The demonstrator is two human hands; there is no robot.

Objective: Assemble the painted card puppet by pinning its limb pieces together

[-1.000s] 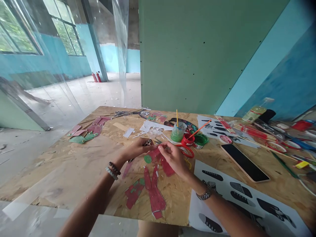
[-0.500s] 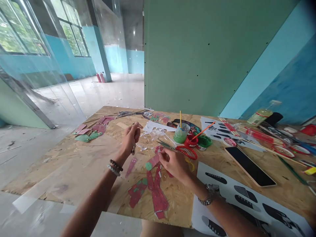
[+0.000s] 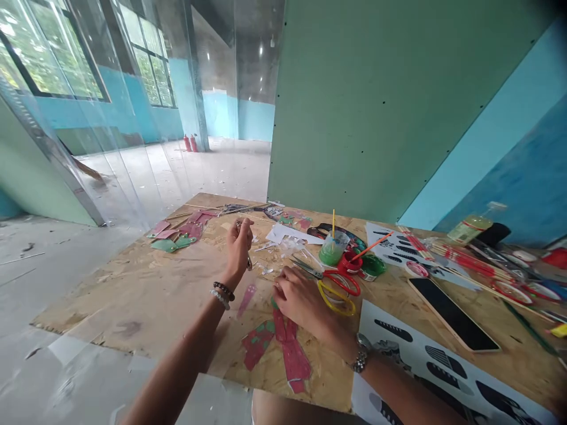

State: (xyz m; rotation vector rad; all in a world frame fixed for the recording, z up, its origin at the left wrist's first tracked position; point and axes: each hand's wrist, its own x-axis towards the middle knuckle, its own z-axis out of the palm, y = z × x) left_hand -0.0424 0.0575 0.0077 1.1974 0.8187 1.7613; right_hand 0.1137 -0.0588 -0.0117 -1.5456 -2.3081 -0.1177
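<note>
My left hand (image 3: 240,248) is closed around a small shiny metal tool (image 3: 249,263); its lower end shows below the fist, but its kind is hidden. My right hand (image 3: 299,295) rests low over red-and-green painted cut-outs, fingers bent together at their upper end; whatever the fingertips hold is covered. Below it a long red cut-out (image 3: 296,360) lies on the board, beside a red cut-out with green patches (image 3: 258,345). A narrow pink strip (image 3: 247,300) lies between the hands. Scissors with red and yellow handles (image 3: 339,283) lie just beyond my right hand.
Paint pots, a green-tinted cup (image 3: 332,251) and a red pot (image 3: 351,262), stand behind the scissors with brushes in them. A phone (image 3: 454,313) and printed sheets (image 3: 401,360) lie to the right. More painted pieces (image 3: 195,227) and paper scraps (image 3: 290,233) lie farther back.
The view has shifted, so the scene sits lower and farther right. My right hand has turned palm-down and moved over the cut-outs, covering their top, and the scissor handles show more.
</note>
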